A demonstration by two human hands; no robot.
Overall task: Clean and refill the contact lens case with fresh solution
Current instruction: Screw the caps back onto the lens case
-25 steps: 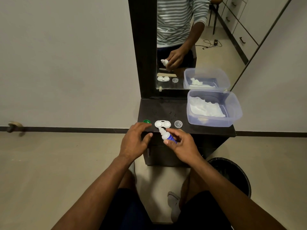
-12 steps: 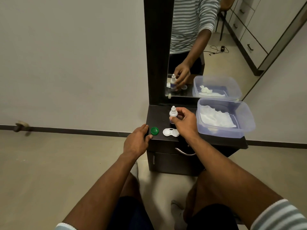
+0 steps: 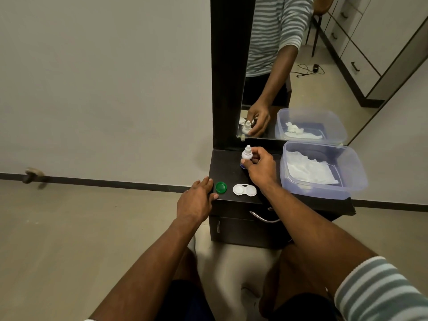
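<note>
1. The right hand holds the solution bottle upright at the back of the dark surface, near the mirror. Its grip is narrow, fingers and thumb curled round the bottle body. The white nozzle stands clear above the fingers.
2. A second ago the bottle was tipped with its nozzle at the lens case. It has since been carried back and stood up, well apart from the case. Judgement: the filling step appears finished and the bottle is being set down. Whether its base already rests on the surface cannot be told, as the hand hides it.
3. The lens case lies open at the front edge of the surface, both wells facing up. Fluid level in the wells is too small to confirm.
4. The green cap lies just left of the case, not fitted. The second, clear cap seen earlier to the right of the case is now hidden behind the right forearm.
5. The left hand rests at the front left corner of the surface, fingers relaxed and holding nothing. It lies just beside the green cap. Its position has barely changed.
6. A clear plastic tub with white tissue sits on the right of the surface, untouched.
7. Judgement: the remaining work is capping both wells. The left hand is well placed to take the green cap first.
</note>
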